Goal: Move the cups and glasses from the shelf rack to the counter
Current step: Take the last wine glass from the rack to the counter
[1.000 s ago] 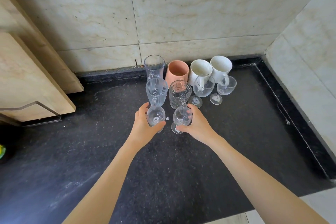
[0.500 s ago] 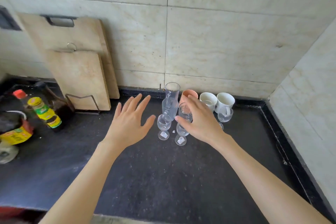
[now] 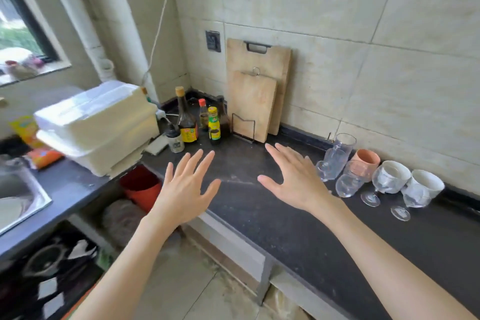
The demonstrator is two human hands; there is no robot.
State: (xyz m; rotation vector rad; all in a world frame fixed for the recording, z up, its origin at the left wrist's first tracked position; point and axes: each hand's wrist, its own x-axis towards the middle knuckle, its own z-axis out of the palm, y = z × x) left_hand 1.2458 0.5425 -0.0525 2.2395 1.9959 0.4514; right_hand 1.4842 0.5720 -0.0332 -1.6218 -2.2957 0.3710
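Several clear stemmed glasses (image 3: 348, 184), a tall clear mug (image 3: 342, 143), a terracotta cup (image 3: 368, 161) and two white mugs (image 3: 426, 181) stand grouped on the black counter (image 3: 298, 226) against the tiled wall at the right. My right hand (image 3: 293, 179) hovers open just left of the group, partly covering the nearest glass. My left hand (image 3: 184, 189) is open with fingers spread, over the counter's front edge. Neither hand holds anything. No shelf rack shows in this frame.
Two wooden cutting boards (image 3: 255, 101) lean on the wall in a wire stand. Sauce bottles (image 3: 188, 119) crowd the corner. A white foam box stack (image 3: 96, 125) sits left, beside a steel sink (image 3: 15, 195). A red bucket (image 3: 141, 187) stands under the counter.
Both hands let go of the two small stemmed glasses and pulled back open. My view swung left, so the glasses now sit at the right and the sink side appears.
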